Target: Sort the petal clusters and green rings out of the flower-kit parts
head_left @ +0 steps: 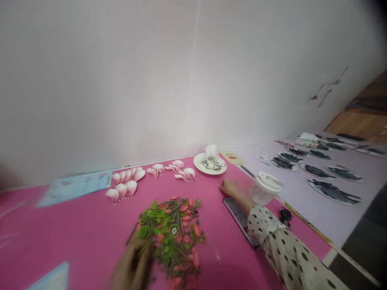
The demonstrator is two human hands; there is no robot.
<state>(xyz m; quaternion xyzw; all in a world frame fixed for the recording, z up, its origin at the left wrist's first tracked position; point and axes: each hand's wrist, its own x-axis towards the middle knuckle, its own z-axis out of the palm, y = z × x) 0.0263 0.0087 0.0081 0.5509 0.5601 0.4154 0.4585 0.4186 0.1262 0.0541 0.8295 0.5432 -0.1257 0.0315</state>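
My left hand (133,264) is at the lower left edge of a loose pile of small plastic-looking parts (172,225), green, coral red and brown. Its fingers are pinched together, and a thin curved green piece (145,247) shows between them; motion blurs the fingertips. My right hand (232,189), in a white sleeve with black dots, rests on the pink table with fingers curled and nothing visible in them. Its wrist lies over a smartphone (238,219), beside a white lidded cup (266,187).
Rows of pink-white petal-shaped pieces (125,175) lie near the wall, left of a plate (209,171) with white and green bits. Light blue printed sheets (78,186) are at the left. Across a yellow measuring strip (308,222), plates (332,192) hold dark pieces. A small black object (285,215) lies by the sleeve.
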